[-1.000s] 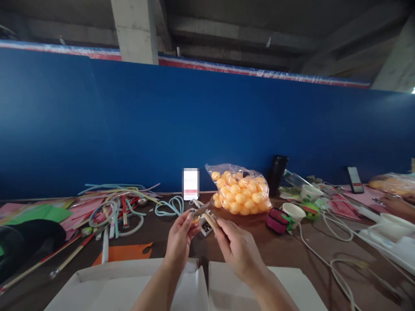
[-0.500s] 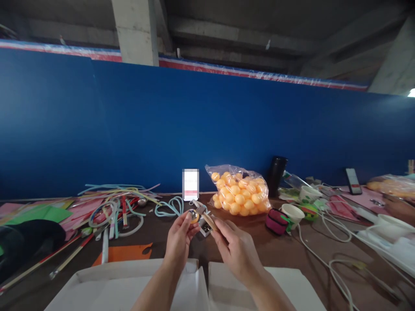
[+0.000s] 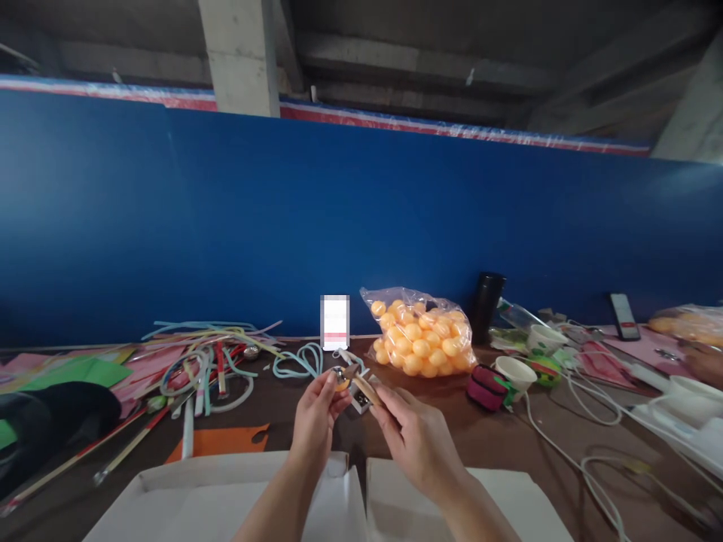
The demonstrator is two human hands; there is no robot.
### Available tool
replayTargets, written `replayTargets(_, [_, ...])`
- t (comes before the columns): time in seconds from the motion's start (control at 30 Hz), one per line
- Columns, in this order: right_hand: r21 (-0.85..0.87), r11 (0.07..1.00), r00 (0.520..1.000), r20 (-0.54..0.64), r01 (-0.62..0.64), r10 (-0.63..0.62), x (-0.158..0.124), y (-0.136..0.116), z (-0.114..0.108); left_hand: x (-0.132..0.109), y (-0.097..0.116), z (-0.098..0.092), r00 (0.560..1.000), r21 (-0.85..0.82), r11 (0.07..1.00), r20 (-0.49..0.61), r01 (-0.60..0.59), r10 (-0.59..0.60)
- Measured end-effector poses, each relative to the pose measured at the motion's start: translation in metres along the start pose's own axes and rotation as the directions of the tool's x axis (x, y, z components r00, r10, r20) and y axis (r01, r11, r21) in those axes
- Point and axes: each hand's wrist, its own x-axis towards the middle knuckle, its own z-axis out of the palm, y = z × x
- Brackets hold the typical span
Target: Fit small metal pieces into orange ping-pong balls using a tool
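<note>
In the middle of the head view, my left hand (image 3: pixel 317 412) is closed, pinching a small round orange piece (image 3: pixel 342 385) with a shiny silvery part on top. It looks like part of an orange ball, but the fingers cover much of it. My right hand (image 3: pixel 415 429) is wrapped round the wooden handle of a small tool (image 3: pixel 366 387). The tool's grey head meets the orange piece near my left fingertips; its exact kind is not clear. Between and behind the hands stands a small white box (image 3: pixel 361 406) holding dark, shiny bits.
Open white boxes (image 3: pixel 226 497) lie under my forearms. Behind my hands are a clear bag of orange balls (image 3: pixel 421 339), a phone (image 3: pixel 335 324) and coiled pale-blue tubing (image 3: pixel 299 361). Coloured strips and paper crowd the left. A purple pouch (image 3: pixel 486 388), paper cups and white cables lie right.
The view has shifted slightly, so everything sits a little further right. The tool's head is now closer over the orange piece, which appears tilted differently. Both hands keep their holds.
</note>
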Motion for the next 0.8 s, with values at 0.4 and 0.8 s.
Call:
replayTargets(0.4, [-0.027, 0.999, 1.000, -0.004, -0.026, 0.026, 0.0000, 0.0034, 0.0025, 0.0018, -0.0019, -0.0013, 1.000, 0.005, 1.000, -0.009, -0.013, 0.013])
replayTargets(0.8, [-0.033, 0.999, 0.998, -0.066, -0.026, 0.024, 0.0005, 0.0069, 0.0029, 0.0001, -0.0009, -0.0008, 1.000, -0.044, 0.999, -0.002, -0.009, 0.009])
